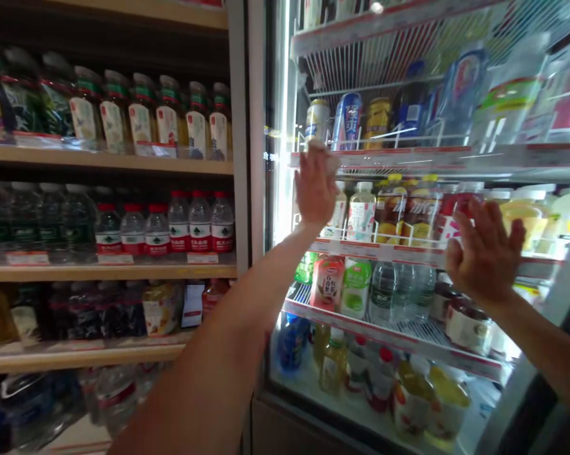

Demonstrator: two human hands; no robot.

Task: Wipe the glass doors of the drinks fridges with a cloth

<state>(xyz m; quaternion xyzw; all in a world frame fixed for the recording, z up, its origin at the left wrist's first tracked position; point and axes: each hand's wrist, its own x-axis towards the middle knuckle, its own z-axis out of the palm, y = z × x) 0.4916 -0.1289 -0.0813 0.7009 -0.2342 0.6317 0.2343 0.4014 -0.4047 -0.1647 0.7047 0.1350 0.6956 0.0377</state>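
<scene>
Head view: left hand [316, 183] raised at cooler shelf rail [408, 155], fingers apart, holding nothing; pale bottle [361, 212] just right of fingertips. Right hand [484, 253] open too, fingers spread, red-labelled bottles [450, 212] just beyond. Judged mid-reach; next needing fingers closed round one bottle.

You have wooden shelves [105, 163] at the left of the frame, carrying rows of bottles: tea bottles [143, 117] on the upper board and red-capped water bottles [190, 224] on the board below. At the right, the cooler's wire shelves [408, 158] hold cans [346, 120] at the top, juice and tea bottles [361, 212] in the middle and clear water bottles [384, 294] lower down. More bottles [335, 360] stand on the cooler floor.
</scene>
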